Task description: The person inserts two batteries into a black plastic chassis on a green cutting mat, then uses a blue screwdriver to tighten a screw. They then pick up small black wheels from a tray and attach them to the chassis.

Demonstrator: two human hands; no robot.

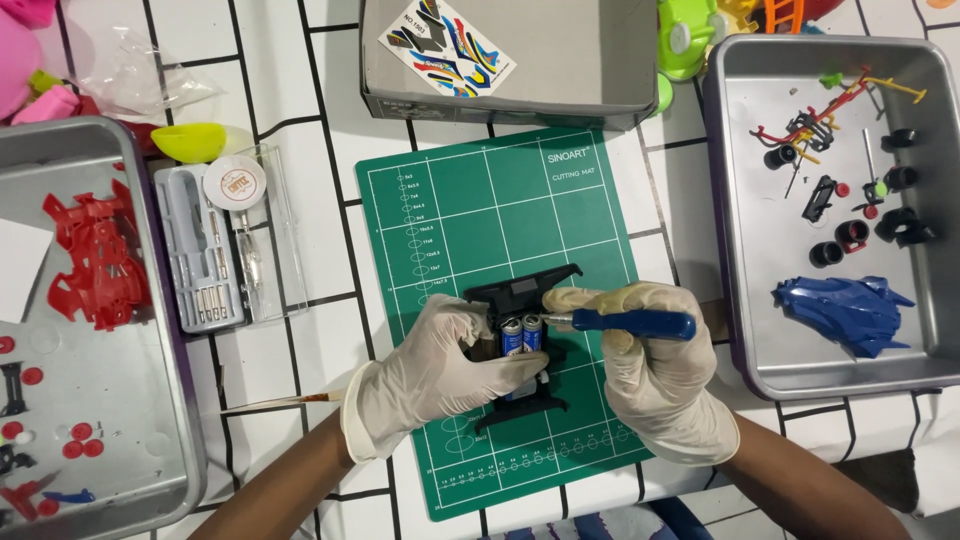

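We see both gloved hands meet over a black chassis (520, 300) lying on the green mat (480, 200). The left hand (440, 375) wraps the chassis from its side, fingers curled together and clamped on it, thumb lying across the lower part; much of the frame is hidden beneath that palm. Two batteries (522, 335) sit side by side in the chassis, just past the left fingertips, only their upper ends showing. The right hand (650, 370) is closed around a screwdriver (630, 323) with a blue handle, fingers folded over it. Its metal tip points at the batteries, but we cannot tell whether it touches them. Well beyond the right knuckles a tray (735, 300) holds a blue shell (845, 312) and small black parts too small to make out. Past the left wrist lies a bit set (215, 250), and a second tray (170, 380), cut off by the frame edge, holds red pieces (95, 260).
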